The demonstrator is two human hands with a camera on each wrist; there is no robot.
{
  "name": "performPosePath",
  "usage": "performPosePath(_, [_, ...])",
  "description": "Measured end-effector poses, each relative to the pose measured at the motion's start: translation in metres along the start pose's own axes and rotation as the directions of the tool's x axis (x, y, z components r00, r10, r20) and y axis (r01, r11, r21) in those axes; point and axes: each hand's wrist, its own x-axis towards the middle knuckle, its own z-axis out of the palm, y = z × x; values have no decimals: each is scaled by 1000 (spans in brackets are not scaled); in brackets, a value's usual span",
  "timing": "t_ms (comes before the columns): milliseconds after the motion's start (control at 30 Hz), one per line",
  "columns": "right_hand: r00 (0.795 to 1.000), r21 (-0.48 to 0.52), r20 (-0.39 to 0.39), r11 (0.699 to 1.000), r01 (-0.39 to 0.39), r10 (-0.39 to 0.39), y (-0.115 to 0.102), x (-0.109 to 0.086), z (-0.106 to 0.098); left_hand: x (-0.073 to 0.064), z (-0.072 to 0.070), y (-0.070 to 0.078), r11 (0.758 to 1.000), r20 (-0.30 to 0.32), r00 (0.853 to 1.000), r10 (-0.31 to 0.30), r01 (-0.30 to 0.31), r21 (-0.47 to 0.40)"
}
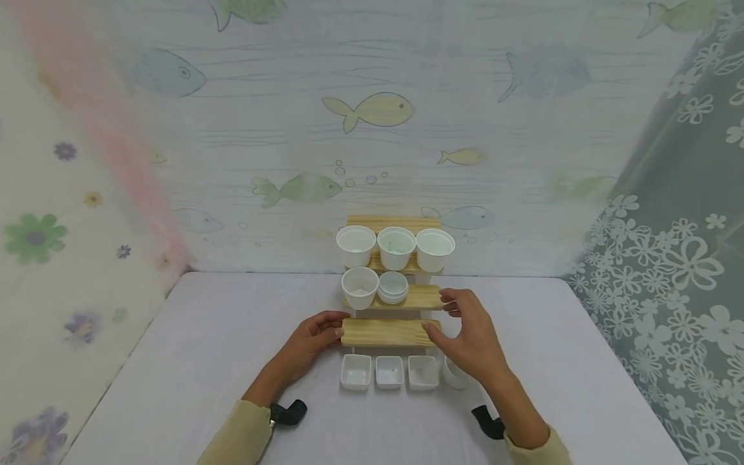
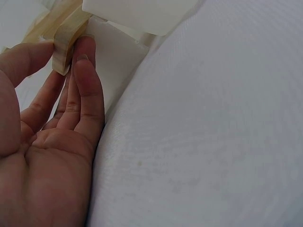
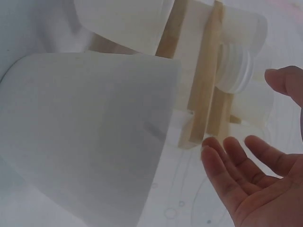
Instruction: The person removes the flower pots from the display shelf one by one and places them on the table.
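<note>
Yellow-grained wooden stepped rack (image 1: 424,297) is standing near rear edge of white-clothed tabletop (image 1: 174,361) | left hand (image 1: 312,342) is pinching front board (image 1: 383,332) | right hand (image 1: 475,336) is spreading near right end | tabletop is stretching both sides

The left hand (image 2: 59,146), its palm facing the camera, pinches the end of a pale, straight-edged wooden board (image 2: 66,42) between thumb and fingers. A smooth white straight-edged object (image 2: 139,14), cut off by the top edge, shows just beside the board. White fabric with a fine weave (image 2: 203,127) spreads across the right side.
</note>
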Motion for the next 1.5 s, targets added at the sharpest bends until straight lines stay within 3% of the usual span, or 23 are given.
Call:
performPosePath(467, [999,1,-34,999,33,-33,-4,11,9,3,-1,0,1000,-9,1000,-1,1,7])
performPosePath(867, [999,32,-39,999,3,-1,-9,22,18,12,-8,-1,1000,12,1000,1,-1,0])
performPosePath(1500, [997,89,-40,994,-59,63,-18,34,31,11,-7,1,1000,6,1000,-5,5,1])
